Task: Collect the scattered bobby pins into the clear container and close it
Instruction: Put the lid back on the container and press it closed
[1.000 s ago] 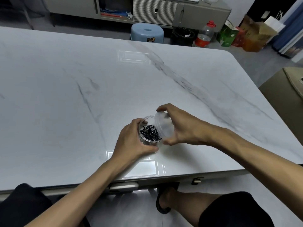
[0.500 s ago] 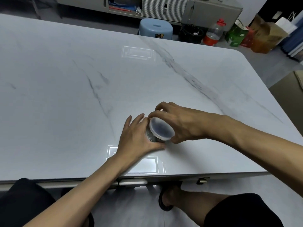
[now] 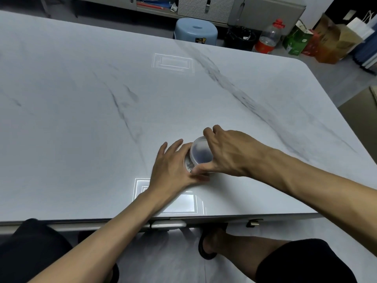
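I see the counter (image 3: 81,99) bare of loose pins; near its front edge stands the container (image 3: 188,165), lid (image 3: 201,152) on top. I judge it light, slick, thin plastic, best held by the wall. My left hand (image 3: 173,170) cups that wall, fingers half spread; my right hand (image 3: 226,154) pinches the lid's rim.

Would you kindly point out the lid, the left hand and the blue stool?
lid (image 3: 201,149), head view, centre of its top.
left hand (image 3: 173,168), head view, back of hand.
blue stool (image 3: 195,31), head view, seat top.
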A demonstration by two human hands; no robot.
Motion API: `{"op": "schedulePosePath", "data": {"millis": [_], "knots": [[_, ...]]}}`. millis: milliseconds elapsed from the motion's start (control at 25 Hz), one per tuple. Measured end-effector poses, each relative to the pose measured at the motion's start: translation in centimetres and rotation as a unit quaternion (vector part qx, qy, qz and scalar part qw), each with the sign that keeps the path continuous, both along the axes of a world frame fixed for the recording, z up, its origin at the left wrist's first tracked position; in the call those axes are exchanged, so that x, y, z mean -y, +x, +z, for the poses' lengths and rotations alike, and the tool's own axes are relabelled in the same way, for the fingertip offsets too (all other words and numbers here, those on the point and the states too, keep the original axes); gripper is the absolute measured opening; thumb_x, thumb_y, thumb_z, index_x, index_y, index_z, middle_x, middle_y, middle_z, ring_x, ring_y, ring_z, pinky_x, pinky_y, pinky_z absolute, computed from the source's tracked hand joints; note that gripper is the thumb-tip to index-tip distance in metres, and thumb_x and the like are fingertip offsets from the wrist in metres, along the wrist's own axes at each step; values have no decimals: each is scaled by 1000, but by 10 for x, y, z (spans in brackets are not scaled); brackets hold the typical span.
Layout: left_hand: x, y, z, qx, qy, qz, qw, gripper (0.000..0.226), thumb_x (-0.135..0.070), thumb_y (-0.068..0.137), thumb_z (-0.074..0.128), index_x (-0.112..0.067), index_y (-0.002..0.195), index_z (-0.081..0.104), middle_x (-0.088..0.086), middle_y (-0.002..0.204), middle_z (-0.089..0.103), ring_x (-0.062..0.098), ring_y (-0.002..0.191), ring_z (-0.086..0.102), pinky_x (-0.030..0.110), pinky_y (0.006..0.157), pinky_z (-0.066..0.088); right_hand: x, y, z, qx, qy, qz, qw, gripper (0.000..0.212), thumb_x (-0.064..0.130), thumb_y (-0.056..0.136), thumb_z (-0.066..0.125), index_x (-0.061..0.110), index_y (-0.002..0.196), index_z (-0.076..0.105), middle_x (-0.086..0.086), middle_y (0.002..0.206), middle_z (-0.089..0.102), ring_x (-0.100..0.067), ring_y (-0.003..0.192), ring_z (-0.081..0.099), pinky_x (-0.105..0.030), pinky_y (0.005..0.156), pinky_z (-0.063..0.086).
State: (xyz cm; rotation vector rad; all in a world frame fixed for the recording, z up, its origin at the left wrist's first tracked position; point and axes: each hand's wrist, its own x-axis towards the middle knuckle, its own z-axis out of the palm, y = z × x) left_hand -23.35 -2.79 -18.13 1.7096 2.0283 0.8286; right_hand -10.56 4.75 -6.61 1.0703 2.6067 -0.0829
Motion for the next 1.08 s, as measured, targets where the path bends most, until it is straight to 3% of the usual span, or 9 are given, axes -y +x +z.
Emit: {"op": "schedulePosePath", "data": {"millis": [120,240,320,440,520,680,760,920,1080], "knots": [[0,-1,-1,16,-8,-4,1000,84,-73,53,60,-33,126,52,-15,127,61,8,139,34,40,118,15,-2,2,5,33,-6,-1,999,92,84,68,48,17,129,33,-7,117,50,-30,91,55,-36,68,38],[-2,1,1,-3,-2,6,1000,85,-78,52,60,-30,123,54,-13,126,61,7,134,40,40,117,17,-12,1,20,25,-113,80,990,92,58,73,69,34,146,19,2,145,33,-23,117,50,-39,86,48],[-2,1,2,9,-2,11,1000,85,-75,48,65,-30,120,55,-13,123,61,7,131,43,39,117,18,-10,-1,24,44,-123,95,987,79,42,74,73,36,141,31,1,134,43,-25,108,54,-37,81,50],[0,1,3,20,-7,2,1000,85,-73,48,64,-34,123,53,-17,125,61,7,137,36,40,118,15,-3,-6,25,115,-3,51,992,51,56,78,67,16,105,51,-8,92,52,-22,71,48,-28,52,35],[1,1,5,30,-1,7,1000,78,-70,50,65,-34,118,55,-14,119,63,10,132,42,41,116,19,-3,-6,25,111,8,27,993,55,65,80,58,12,90,47,-9,98,54,-21,65,43,-29,51,31],[1,4,6,16,11,14,1000,79,-76,51,64,-31,116,55,-13,112,62,10,121,51,41,114,22,-5,0,20,61,-92,105,988,83,45,74,73,29,142,29,-1,139,39,-27,106,55,-40,82,50],[1,4,6,24,8,17,1000,78,-74,48,66,-31,113,55,-13,111,63,10,121,51,40,114,22,-2,2,14,44,-64,123,989,71,37,75,70,26,136,35,-5,125,47,-28,95,57,-39,73,51],[1,4,5,9,5,7,1000,80,-72,55,58,-31,124,53,-15,125,61,8,137,38,38,118,14,4,-2,5,17,28,49,998,64,67,76,56,13,108,46,-4,80,46,-20,57,41,-32,51,28],[1,2,4,31,4,8,999,65,-62,56,68,-34,113,56,-19,107,62,10,132,42,39,117,17,12,-4,-1,1,58,-60,997,74,82,73,43,11,92,40,-1,71,47,-21,58,41,-33,56,28]]}}
